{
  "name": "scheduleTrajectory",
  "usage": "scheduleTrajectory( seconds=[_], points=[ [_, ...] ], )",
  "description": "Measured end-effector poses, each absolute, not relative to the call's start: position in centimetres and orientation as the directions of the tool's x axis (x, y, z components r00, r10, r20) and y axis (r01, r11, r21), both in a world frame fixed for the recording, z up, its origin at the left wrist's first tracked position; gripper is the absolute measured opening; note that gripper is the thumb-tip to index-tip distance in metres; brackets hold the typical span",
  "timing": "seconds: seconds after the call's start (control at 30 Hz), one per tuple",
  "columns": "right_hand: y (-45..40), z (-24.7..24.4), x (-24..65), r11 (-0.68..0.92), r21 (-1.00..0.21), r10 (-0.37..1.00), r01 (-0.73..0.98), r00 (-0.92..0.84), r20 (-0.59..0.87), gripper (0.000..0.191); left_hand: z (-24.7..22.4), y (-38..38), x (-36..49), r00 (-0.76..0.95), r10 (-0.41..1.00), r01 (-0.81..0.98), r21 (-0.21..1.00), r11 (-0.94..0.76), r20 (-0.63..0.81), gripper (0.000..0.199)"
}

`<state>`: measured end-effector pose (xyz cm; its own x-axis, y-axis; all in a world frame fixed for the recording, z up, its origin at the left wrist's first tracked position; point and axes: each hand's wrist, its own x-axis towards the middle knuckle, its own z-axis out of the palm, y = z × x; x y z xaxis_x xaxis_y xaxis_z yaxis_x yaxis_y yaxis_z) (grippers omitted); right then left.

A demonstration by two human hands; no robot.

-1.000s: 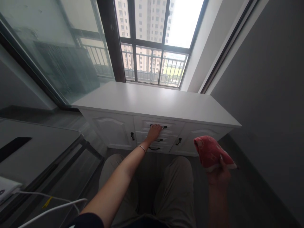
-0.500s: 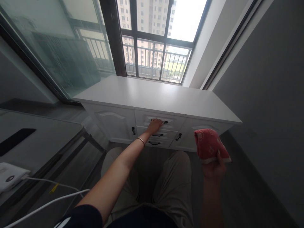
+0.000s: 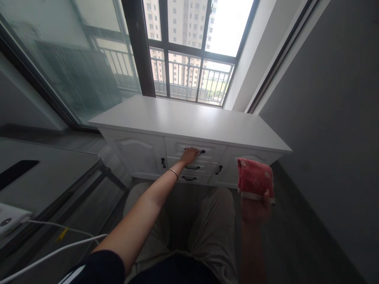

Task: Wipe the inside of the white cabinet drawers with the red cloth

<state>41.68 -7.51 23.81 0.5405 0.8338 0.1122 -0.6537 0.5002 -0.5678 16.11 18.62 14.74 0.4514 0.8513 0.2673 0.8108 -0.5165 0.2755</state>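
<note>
My left hand (image 3: 190, 156) is closed round the black handle (image 3: 202, 151) of the top middle drawer, and its fingers hide most of that handle. This drawer sits flush in the front of a white cabinet (image 3: 189, 120). Two more drawers with black handles are below it, with a door on either side. On the right, my right hand (image 3: 258, 209) grips a folded red cloth (image 3: 255, 178) by its lower edge, thumb on top. The cloth has a pale pattern and a light border, and is held up before the right door.
A grey table (image 3: 53, 169) at the left bears a dark flat object (image 3: 19, 172) and a white device (image 3: 13, 221) with a cable (image 3: 59, 250). Behind the cabinet are glass panels and a window. A wall rises at the right.
The red cloth and my right hand have shifted left and the cloth's angle has changed. My left hand stays on the same handle. The whole view has moved slightly.
</note>
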Motion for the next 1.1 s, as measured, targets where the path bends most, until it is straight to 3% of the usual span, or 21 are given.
scheduleTrajectory(
  seconds=[0.2,0.43,0.73,1.1],
  points=[
    [-9.4,25.9,41.9,0.547,-0.593,0.799,-0.59,0.58,0.16,0.044,14.4,17.8,15.7,0.396,0.848,0.792,0.337,-0.509,0.351,0.032],
    [-9.6,24.1,43.1,0.529,-0.62,0.822,-0.58,0.531,0.204,0.068,7.3,10.4,14.4,0.373,0.823,0.793,0.313,-0.522,0.428,0.038],
    [-8.4,23.4,43.4,0.485,-0.644,0.804,-0.592,0.591,0.062,0.034,0.7,11.6,14.8,0.375,0.894,0.856,0.279,-0.435,0.243,0.043],
    [-9.5,23.7,44.1,0.463,-0.615,0.819,-0.638,0.573,0.023,0.036,-1.9,15.6,17.6,0.39,0.921,0.901,0.215,-0.378,-0.018,0.061]
  ],
)
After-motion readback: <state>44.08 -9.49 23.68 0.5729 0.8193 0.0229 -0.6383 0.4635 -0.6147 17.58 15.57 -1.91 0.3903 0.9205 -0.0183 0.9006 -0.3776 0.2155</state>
